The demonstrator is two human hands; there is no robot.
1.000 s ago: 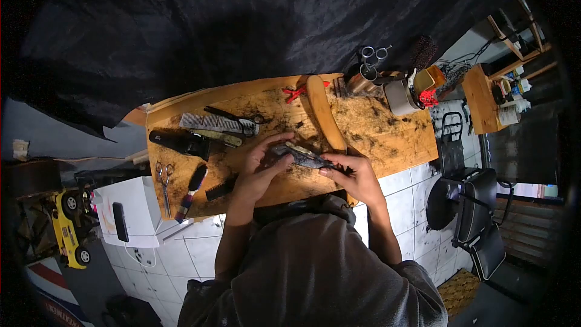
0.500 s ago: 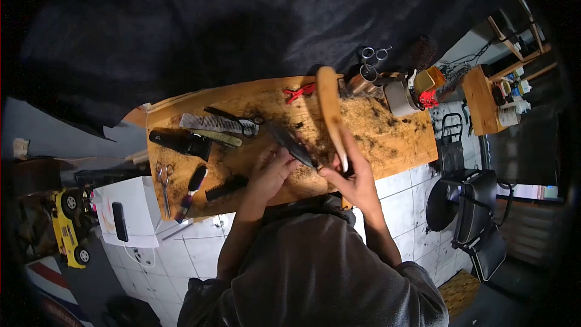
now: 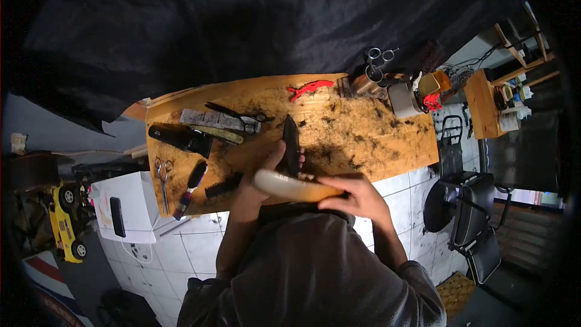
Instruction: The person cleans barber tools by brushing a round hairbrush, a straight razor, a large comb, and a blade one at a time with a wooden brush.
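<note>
My left hand is closed around a long black tapered thing that points away over the table; its exact kind I cannot make out. In my right hand is a curved brush with a wooden-coloured body and a pale, whitish end. The pale end lies across in front of my left hand, close to the base of the black thing. Whether the two touch is hard to tell. Near my left wrist lies a black comb on the wooden table, which is strewn with dark hair clippings.
Black-handled scissors, a grey comb, black hair clippers, silver scissors and a small brush lie left. A red clip is at the back. A grey container stands back right. A black chair is right.
My right hand has swung the brush from upright to lying sideways, its pale end now leftward. The black thing in my left hand has turned to point more straight away.
</note>
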